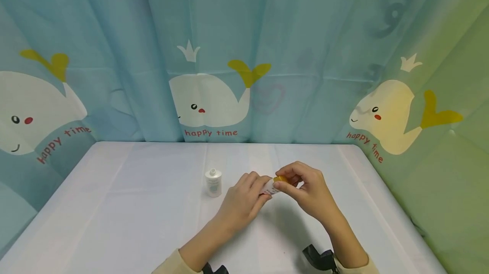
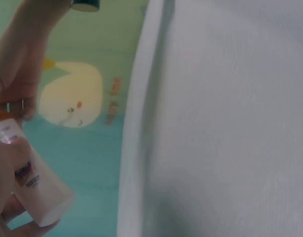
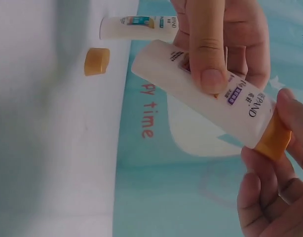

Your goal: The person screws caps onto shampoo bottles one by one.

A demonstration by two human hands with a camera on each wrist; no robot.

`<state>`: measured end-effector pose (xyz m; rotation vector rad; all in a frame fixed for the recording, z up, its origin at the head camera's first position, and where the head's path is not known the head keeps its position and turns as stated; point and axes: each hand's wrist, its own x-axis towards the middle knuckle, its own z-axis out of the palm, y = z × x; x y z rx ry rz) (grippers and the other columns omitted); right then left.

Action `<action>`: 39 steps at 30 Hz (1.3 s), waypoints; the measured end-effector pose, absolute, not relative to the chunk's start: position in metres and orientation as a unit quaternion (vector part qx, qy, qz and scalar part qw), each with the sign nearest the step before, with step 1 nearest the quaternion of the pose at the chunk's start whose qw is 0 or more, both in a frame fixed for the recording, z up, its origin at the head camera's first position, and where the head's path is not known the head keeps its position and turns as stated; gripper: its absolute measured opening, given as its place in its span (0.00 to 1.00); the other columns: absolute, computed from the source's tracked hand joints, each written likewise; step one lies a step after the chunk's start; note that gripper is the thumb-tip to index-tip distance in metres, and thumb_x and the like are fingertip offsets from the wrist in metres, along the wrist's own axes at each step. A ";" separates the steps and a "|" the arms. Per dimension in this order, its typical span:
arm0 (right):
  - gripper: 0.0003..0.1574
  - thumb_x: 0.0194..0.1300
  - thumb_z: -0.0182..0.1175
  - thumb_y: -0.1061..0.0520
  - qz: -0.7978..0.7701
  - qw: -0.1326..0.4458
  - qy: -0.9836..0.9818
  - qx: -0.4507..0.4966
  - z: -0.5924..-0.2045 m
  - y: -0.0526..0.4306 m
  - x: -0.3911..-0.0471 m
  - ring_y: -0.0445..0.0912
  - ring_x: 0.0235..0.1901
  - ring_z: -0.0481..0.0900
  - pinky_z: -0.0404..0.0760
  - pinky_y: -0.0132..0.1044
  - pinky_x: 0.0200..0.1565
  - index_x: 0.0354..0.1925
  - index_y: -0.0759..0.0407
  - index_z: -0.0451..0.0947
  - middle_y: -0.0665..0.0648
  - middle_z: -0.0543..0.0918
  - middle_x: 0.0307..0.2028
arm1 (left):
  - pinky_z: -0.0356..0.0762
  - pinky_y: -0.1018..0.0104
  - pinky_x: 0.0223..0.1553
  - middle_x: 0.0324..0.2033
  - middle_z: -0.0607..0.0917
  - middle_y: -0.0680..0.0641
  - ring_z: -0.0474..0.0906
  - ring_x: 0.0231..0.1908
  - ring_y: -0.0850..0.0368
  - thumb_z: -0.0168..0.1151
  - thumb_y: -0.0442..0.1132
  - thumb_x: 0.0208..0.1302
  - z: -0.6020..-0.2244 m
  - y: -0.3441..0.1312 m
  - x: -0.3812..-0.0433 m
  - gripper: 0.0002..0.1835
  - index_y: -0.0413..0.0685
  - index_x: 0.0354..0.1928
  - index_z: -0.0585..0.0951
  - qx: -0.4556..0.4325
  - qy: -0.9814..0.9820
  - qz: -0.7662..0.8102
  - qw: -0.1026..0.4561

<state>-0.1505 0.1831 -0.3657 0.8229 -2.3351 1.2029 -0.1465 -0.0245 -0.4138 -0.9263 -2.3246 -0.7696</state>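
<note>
Remotely, I see the left hand [image 1: 243, 197] gripping the white tubular plastic bottle [image 1: 269, 187], presumably steadying it while the right hand [image 1: 311, 188] pinches its golden plastic cap [image 1: 281, 179] at two o'clock, a pale uncapped plastic bottle [image 1: 213, 183] standing at nine.

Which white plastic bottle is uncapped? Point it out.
The white plastic bottle standing upright on the white table, its neck bare; the other bottle, gripped by the left hand, wears a yellow plastic cap.
</note>
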 end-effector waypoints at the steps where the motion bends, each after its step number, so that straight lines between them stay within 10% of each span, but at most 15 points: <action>1: 0.18 0.52 0.76 0.61 0.428 0.193 -0.832 0.294 -0.365 0.183 -0.151 0.38 0.28 0.80 0.82 0.32 0.31 0.42 0.52 0.84 0.47 0.85 0.32 | 0.75 0.73 0.29 0.38 0.77 0.54 0.71 0.35 0.62 0.68 0.44 0.65 -0.414 -0.024 -0.146 0.18 0.50 0.54 0.78 -0.337 -0.858 -0.292 0.256; 8: 0.24 0.59 0.72 0.57 0.438 0.097 -0.848 0.281 -0.371 0.191 -0.155 0.41 0.36 0.85 0.84 0.36 0.40 0.54 0.50 0.79 0.49 0.85 0.44 | 0.81 0.68 0.42 0.46 0.82 0.55 0.79 0.44 0.62 0.67 0.45 0.66 -0.415 -0.024 -0.150 0.19 0.51 0.56 0.77 -0.287 -0.844 -0.417 0.177; 21: 0.13 0.64 0.68 0.55 0.465 0.025 -0.857 0.219 -0.392 0.206 -0.170 0.44 0.38 0.87 0.85 0.36 0.42 0.47 0.50 0.80 0.51 0.85 0.41 | 0.82 0.72 0.45 0.48 0.83 0.50 0.83 0.48 0.54 0.67 0.43 0.66 -0.427 -0.008 -0.175 0.18 0.50 0.56 0.79 -0.236 -0.788 -0.569 0.018; 39: 0.14 0.64 0.68 0.57 0.473 0.008 -0.855 0.213 -0.406 0.210 -0.180 0.48 0.40 0.86 0.84 0.35 0.42 0.49 0.54 0.80 0.53 0.85 0.43 | 0.83 0.65 0.48 0.49 0.84 0.45 0.85 0.49 0.49 0.68 0.41 0.66 -0.444 0.000 -0.185 0.18 0.47 0.55 0.78 -0.222 -0.789 -0.573 0.000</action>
